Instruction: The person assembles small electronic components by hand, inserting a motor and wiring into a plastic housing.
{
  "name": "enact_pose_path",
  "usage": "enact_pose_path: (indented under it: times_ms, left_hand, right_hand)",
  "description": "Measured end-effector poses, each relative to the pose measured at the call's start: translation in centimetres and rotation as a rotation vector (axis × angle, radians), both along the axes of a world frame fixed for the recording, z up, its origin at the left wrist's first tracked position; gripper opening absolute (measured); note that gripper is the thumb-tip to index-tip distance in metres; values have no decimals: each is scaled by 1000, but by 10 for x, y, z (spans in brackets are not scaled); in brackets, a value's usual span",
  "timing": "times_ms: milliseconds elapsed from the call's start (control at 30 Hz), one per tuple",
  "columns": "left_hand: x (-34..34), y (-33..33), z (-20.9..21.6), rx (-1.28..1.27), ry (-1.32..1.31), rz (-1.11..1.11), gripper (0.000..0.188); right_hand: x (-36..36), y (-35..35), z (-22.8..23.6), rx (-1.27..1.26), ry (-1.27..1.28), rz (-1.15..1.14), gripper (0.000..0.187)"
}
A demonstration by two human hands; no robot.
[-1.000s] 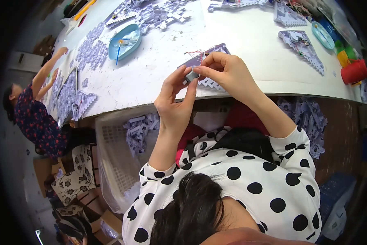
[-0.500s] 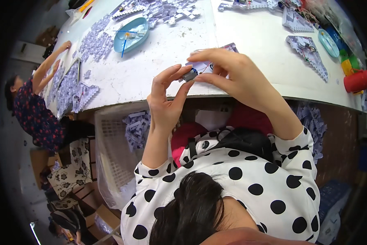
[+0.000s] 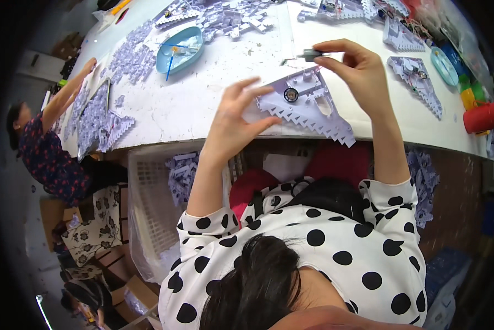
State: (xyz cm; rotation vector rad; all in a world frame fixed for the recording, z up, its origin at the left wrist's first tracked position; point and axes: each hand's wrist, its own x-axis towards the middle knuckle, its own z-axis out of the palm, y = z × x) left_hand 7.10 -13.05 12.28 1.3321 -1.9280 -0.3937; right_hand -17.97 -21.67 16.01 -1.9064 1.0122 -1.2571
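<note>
A small grey motor [image 3: 311, 55] with thin wires trailing to its left is pinched between the thumb and fingers of my right hand [image 3: 354, 69], above the far side of a pale lilac plastic housing [image 3: 313, 113]. The housing lies on the table before me. It has a toothed near edge, a round black part [image 3: 291, 95] set into it, and an oblong opening. At its left end is my left hand [image 3: 237, 113], fingers and thumb spread with nothing between them. Whether its fingertips touch the housing I cannot tell.
A blue dish [image 3: 163, 61] with brushes stands at the left, near heaps of lilac plastic parts [image 3: 131, 58]. At the right are another housing [image 3: 417, 82], a second blue dish [image 3: 444, 66] and a red mug [image 3: 482, 117]. A co-worker [image 3: 51, 148] reaches over the table's left end.
My right hand has carried the motor away from my left hand, up and to the right. The left hand has let go and spread, and the housing now shows fully.
</note>
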Motion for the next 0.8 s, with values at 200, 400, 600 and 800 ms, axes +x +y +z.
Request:
enact_pose_path:
  times_ms: [200,400,600,800]
  left_hand:
    - [-68,-34,-25,-94,-18,0,42]
    - [-46,-96,-4,234,234,-85,35]
    - [52,-176,-11,-83,-351,382,44]
    - [82,-191,-14,-127,-470,257,50]
  right_hand:
    - [4,9,-1,11,-100,-80,21]
    - [-1,21,-15,93,-164,-217,15]
    - [4,27,-50,102,-276,-83,16]
    - [13,37,-58,119,-245,14,15]
